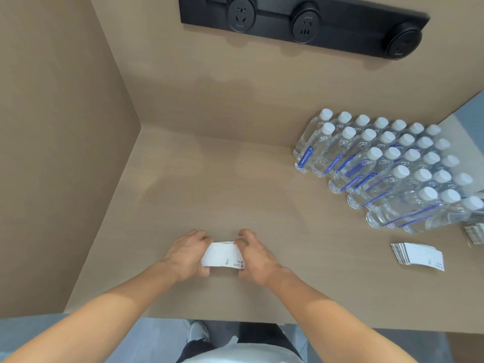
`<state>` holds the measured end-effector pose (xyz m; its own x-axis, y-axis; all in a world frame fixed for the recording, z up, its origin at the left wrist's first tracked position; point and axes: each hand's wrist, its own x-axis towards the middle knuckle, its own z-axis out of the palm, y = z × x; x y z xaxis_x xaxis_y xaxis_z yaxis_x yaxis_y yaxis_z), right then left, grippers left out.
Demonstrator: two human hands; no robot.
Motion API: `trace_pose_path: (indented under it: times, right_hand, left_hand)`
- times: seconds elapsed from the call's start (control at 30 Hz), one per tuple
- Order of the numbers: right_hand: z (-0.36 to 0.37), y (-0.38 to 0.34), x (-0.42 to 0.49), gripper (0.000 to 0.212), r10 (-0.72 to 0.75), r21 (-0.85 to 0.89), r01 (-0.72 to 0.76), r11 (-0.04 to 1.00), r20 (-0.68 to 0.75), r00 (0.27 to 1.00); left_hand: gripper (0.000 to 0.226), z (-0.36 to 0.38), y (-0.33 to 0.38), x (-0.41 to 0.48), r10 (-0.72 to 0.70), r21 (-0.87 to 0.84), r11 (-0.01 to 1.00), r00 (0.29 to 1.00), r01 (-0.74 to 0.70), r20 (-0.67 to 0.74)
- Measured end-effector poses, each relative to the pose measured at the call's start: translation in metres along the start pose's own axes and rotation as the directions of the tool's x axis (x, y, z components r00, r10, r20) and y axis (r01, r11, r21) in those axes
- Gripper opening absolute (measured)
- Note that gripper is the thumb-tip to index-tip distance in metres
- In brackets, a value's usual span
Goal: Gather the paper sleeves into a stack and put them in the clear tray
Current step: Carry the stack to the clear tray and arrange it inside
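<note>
A small stack of white paper sleeves (223, 255) with fine print along one edge rests on the tan counter near its front edge. My left hand (186, 254) grips the stack's left end and my right hand (255, 256) grips its right end, fingers curled over the far side. A second, fanned stack of paper sleeves (419, 256) lies on the counter at the right, apart from both hands. At the far right edge a bit of a clear tray (474, 233) with more sleeves in it shows, mostly cut off.
Several rows of clear water bottles (387, 166) with white caps stand at the right rear. A black socket strip (303, 24) is fixed on the back wall. A side wall (52, 153) closes the left. The counter's front edge (209, 320) runs just behind my wrists.
</note>
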<state>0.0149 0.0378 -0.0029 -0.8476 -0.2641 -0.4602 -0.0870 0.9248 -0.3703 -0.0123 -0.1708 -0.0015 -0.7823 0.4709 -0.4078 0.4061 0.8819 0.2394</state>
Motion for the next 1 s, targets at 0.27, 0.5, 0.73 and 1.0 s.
trace_pose_path:
  times: [0.27, 0.5, 0.73, 1.0]
  right_hand:
    - [0.003, -0.007, -0.043, 0.053, 0.123, 0.097, -0.114, 0.989, -0.089, 0.988]
    - [0.000, 0.037, -0.090, 0.022, 0.214, 0.235, -0.176, 0.956, -0.147, 0.966]
    - [-0.003, 0.109, -0.151, 0.027, 0.269, 0.318, -0.210, 0.925, -0.153, 0.951]
    - [0.004, 0.232, -0.264, 0.050, 0.412, 0.279, -0.354, 0.892, -0.182, 0.893]
  left_hand:
    - [0.058, 0.002, 0.007, -0.007, 0.127, 0.026, 0.992, 0.991, -0.126, -0.045]
    - [0.052, 0.007, 0.069, -0.003, 0.140, -0.135, 0.981, 0.990, -0.140, -0.009]
    - [0.044, 0.013, 0.163, 0.022, 0.199, -0.115, 0.974, 0.980, -0.195, 0.025]
    - [0.033, 0.042, 0.339, 0.044, 0.299, -0.111, 0.950, 0.953, -0.293, 0.045]
